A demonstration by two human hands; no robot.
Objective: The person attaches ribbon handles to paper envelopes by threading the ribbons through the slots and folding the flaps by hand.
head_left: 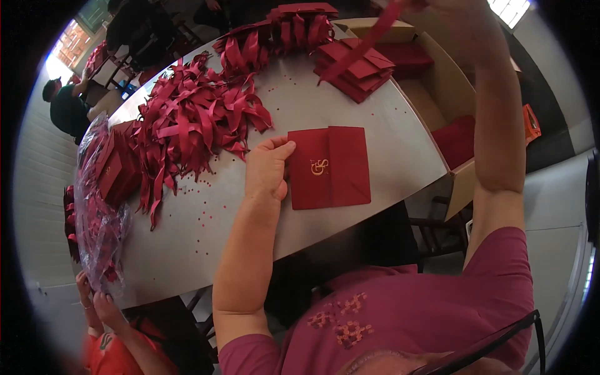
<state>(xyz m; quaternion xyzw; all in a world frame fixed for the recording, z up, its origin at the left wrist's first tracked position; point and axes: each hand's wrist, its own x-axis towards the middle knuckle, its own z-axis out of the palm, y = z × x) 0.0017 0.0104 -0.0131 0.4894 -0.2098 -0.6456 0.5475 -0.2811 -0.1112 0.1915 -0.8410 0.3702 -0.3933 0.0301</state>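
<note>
My left hand (267,165) pinches the left edge of a flat, folded dark red paper bag (347,169), thumb on top. A gold monogram is printed on the bag, which lies at the table's near edge. At the top of the view, partly cut off, is my right hand (437,5), stretched far out. A long red ribbon (378,28) runs down from its fingers, its lower end over a stack of folded red bags (369,78). A big heap of loose red ribbons (194,119) spreads to the left of my left hand.
An open cardboard box (431,94) with red bags inside stands at the right. Bags with ribbon handles (303,31) sit at the back. At left are more bags (115,165) and clear plastic (103,219), touched by another person's hands (100,306). Small red dots are scattered on the table (181,262).
</note>
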